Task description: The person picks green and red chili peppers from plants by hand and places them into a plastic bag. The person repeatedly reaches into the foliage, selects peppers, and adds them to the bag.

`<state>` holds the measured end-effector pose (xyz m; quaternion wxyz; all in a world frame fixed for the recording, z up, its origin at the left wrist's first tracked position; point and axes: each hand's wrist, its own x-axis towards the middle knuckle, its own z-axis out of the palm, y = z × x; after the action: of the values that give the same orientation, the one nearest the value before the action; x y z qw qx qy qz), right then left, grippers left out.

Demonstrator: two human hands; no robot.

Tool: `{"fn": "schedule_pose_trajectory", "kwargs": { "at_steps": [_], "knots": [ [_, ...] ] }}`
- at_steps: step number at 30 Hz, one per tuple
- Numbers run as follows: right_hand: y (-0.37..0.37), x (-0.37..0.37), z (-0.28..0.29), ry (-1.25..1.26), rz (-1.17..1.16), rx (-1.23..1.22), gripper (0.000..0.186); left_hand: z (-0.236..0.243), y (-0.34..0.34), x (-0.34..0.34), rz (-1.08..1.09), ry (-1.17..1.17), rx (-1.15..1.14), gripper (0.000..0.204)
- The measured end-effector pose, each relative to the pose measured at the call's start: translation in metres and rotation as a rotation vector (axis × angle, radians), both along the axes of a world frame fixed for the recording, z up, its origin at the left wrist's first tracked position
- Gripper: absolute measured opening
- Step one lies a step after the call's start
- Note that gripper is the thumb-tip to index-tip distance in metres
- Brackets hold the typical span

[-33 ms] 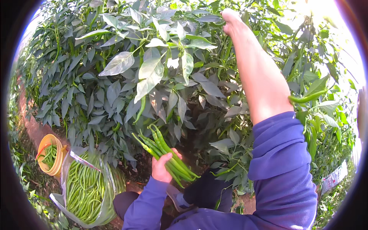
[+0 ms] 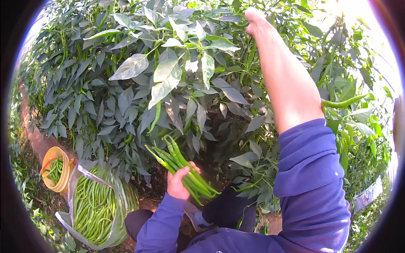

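Note:
My left hand [image 2: 179, 183] grips a bunch of long green peppers [image 2: 187, 177], fanned out diagonally above my lap. My right arm stretches up to the top of the pepper plants, where my right hand [image 2: 253, 23] is curled among the leaves [image 2: 228, 42]; what its fingers hold is too hidden to name. A single green pepper [image 2: 342, 102] sticks out beside my right forearm, and another hanging pepper [image 2: 155, 118] shows in the foliage above my left hand.
At lower left stand a yellow bucket [image 2: 47, 168] with some peppers inside and an open plastic bag [image 2: 95, 211] packed with peppers. Dense pepper plants [image 2: 105, 84] fill the space before me. My bent legs [image 2: 228, 211] are at the bottom. A pale printed sack [image 2: 367, 196] lies far right.
My right hand and forearm have shifted very slightly, and the leaves around them moved a little. My left hand holds the bunch in the same place.

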<state>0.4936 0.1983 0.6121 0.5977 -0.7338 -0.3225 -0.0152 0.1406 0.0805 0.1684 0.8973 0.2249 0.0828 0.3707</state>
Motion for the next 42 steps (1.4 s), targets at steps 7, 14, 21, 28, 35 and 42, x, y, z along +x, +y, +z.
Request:
{"fn": "schedule_pose_trajectory", "kwargs": {
  "at_steps": [7,14,21,28,35,42],
  "knots": [
    [0.025,0.024,0.015,0.183,0.226,0.33,0.019,-0.003,0.005,-0.009,0.025,-0.007,-0.004,0.027],
    [0.015,0.011,0.046,0.842,0.765,0.63,0.016,-0.004,0.008,-0.008,0.02,0.013,-0.034,0.028],
    [-0.014,-0.046,0.074,0.873,1.012,1.141,0.021,-0.006,0.009,-0.003,0.014,0.041,-0.054,0.029],
    [-0.044,-0.091,0.083,0.304,1.2,1.09,0.006,-0.005,0.009,0.0,0.014,0.019,-0.077,0.031],
    [-0.066,-0.067,-0.036,-0.102,0.491,0.284,0.015,-0.007,0.008,0.0,0.021,-0.062,-0.072,0.031],
    [-0.038,-0.027,-0.115,0.045,0.161,0.102,0.013,-0.004,0.005,-0.01,0.016,-0.032,-0.046,0.03]
  ]
}}
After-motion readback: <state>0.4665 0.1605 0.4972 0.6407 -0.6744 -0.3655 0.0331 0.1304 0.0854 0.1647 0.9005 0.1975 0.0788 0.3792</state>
